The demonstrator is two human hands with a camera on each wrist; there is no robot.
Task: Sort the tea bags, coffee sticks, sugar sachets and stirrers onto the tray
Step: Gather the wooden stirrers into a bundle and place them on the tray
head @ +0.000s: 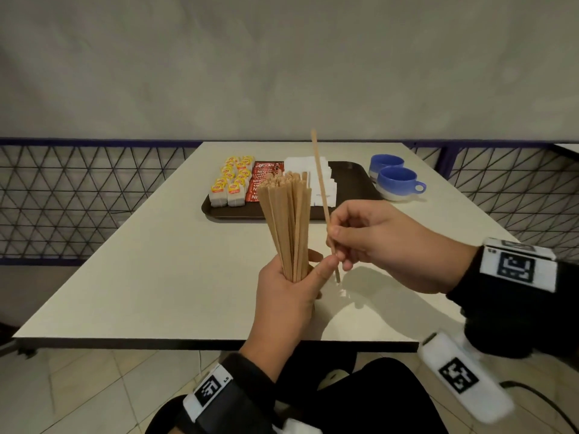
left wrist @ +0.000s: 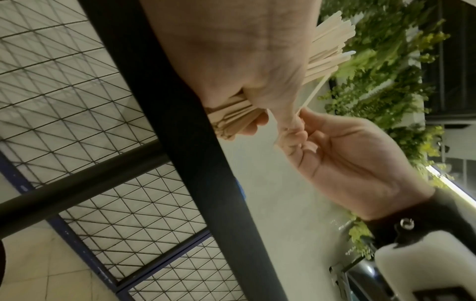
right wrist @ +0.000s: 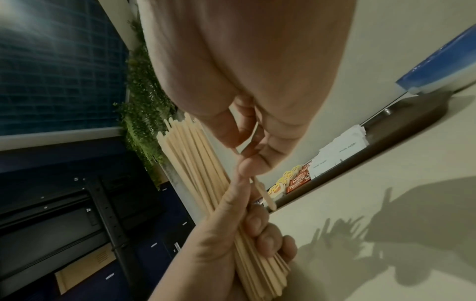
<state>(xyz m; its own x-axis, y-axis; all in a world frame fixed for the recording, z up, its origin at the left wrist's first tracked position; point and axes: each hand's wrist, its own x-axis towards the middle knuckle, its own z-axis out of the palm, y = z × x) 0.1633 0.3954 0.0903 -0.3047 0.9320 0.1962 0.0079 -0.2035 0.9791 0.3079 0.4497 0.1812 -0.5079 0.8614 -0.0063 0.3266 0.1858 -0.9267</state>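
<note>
My left hand (head: pixel 289 286) grips a thick bundle of wooden stirrers (head: pixel 286 220) upright above the near part of the table, the sticks fanning out at the top. My right hand (head: pixel 372 242) pinches a single stirrer (head: pixel 321 180) just right of the bundle, tilted slightly left at its top. In the right wrist view the bundle of stirrers (right wrist: pixel 195 163) runs through the left hand (right wrist: pixel 231 230). Farther back, a dark brown tray (head: pixel 354 173) carries yellow-tagged tea bags (head: pixel 232 183), red coffee sticks (head: pixel 263 177) and white sugar sachets (head: pixel 313 170) in side-by-side rows.
Two blue and white cups (head: pixel 398 180) stand on the white table (head: pixel 156 261) right of the tray. A wire mesh fence (head: pixel 78 195) runs behind and to the left of the table. My dark-trousered knees sit under the near table edge.
</note>
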